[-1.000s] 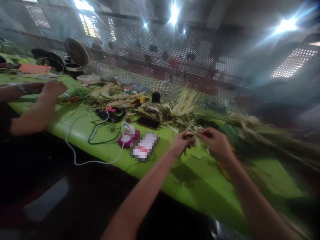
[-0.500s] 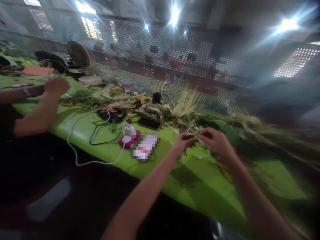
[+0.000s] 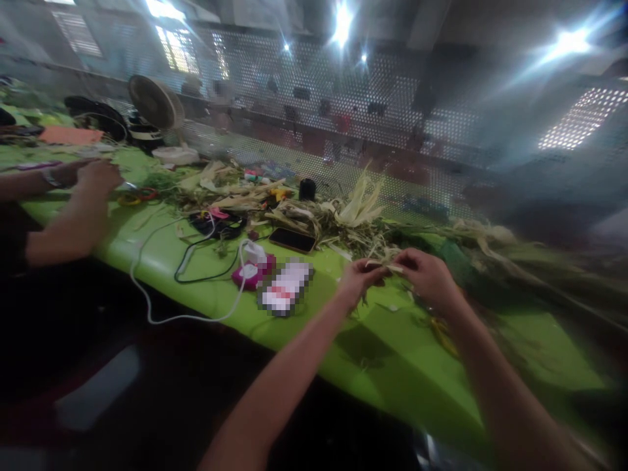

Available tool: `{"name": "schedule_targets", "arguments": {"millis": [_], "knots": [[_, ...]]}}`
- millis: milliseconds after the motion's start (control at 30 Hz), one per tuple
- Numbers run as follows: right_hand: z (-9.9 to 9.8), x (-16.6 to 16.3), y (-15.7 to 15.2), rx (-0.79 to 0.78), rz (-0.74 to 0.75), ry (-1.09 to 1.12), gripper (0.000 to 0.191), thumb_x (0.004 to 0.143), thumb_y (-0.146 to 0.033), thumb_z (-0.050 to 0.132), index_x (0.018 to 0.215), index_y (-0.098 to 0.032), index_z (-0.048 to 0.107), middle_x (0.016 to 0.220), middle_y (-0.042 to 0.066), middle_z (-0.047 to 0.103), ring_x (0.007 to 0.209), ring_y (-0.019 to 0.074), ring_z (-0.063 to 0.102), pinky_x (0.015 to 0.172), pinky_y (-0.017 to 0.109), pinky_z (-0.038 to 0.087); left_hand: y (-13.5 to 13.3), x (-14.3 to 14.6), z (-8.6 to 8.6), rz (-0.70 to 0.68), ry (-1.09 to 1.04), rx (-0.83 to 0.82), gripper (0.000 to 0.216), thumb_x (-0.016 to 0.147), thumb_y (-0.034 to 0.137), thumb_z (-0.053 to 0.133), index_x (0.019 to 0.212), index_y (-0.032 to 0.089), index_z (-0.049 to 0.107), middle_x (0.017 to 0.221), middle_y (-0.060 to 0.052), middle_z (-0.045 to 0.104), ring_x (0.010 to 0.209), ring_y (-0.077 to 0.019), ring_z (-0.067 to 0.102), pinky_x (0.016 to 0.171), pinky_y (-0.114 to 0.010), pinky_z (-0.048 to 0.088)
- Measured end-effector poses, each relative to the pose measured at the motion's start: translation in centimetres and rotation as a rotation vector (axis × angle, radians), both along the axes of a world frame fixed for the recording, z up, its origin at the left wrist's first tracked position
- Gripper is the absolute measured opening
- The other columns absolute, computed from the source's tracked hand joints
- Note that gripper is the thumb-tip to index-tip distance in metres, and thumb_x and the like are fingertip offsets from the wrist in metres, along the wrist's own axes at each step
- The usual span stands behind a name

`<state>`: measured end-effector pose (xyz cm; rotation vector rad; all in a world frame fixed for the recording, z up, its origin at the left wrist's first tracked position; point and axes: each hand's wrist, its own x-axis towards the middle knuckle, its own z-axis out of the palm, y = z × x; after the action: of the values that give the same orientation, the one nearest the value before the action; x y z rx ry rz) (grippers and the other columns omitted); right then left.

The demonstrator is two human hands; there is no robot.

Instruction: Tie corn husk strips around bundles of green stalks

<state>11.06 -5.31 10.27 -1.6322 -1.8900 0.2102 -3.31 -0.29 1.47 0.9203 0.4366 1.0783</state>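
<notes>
My left hand (image 3: 360,280) and my right hand (image 3: 426,278) are raised a little above the green table (image 3: 392,386), close together. Between their fingertips runs a pale strip of dried corn husk (image 3: 385,265), pinched by both hands. Small dry bits hang below my left fingers; what they belong to is too blurred to tell. Just behind the hands lies a heap of dried husks and stalks (image 3: 363,242), with a fan of pale husk (image 3: 362,203) sticking up from it. Yellow-handled scissors (image 3: 444,337) lie partly hidden under my right forearm.
Left of my hands lie a phone with a blurred-out screen (image 3: 287,288), a pink power block (image 3: 254,271) with white and black cables, and a dark phone (image 3: 293,239). Further left, a co-worker's arms (image 3: 73,216) rest over the table. Fans (image 3: 156,103) stand behind.
My right hand has shifted very slightly, and the husk strip between the hands lies at a slightly different angle. The co-worker's hands have moved lower and to the left.
</notes>
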Motion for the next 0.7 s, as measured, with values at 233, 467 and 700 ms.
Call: {"name": "schedule_targets", "arguments": {"millis": [233,467,700], "knots": [[-0.12,-0.05,0.23,0.020,0.009,-0.025,0.015,0.081,-0.034,0.062,0.081,-0.020,0.067,0.072,0.002,0.068,0.065,0.0170,0.058,0.060,0.027,0.040,-0.27,0.03,0.28,0.005,-0.027,-0.021,0.043,0.059,0.041,0.085,0.085,0.010,0.071,0.079,-0.006,0.070,0.065,-0.0092,0.059,0.063,-0.024,0.044],[0.18,-0.16,0.23,0.041,0.010,-0.095,0.011,0.080,-0.028,0.060,0.082,-0.020,0.068,0.070,0.002,0.067,0.063,0.0172,0.058,0.060,0.028,0.038,-0.35,0.12,0.17,0.010,-0.049,-0.016,0.042,0.061,0.041,0.084,0.086,0.011,0.070,0.079,-0.005,0.069,0.062,-0.0073,0.055,0.061,-0.023,0.042],[0.67,-0.08,0.15,-0.008,0.034,-0.113,0.013,0.081,-0.030,0.058,0.079,-0.021,0.068,0.067,0.002,0.067,0.061,0.0176,0.056,0.057,0.028,0.036,-0.04,0.58,-0.36,0.049,-0.027,-0.008,0.043,0.060,0.041,0.084,0.088,0.013,0.068,0.077,-0.003,0.069,0.062,-0.0086,0.056,0.061,-0.024,0.043]]}}
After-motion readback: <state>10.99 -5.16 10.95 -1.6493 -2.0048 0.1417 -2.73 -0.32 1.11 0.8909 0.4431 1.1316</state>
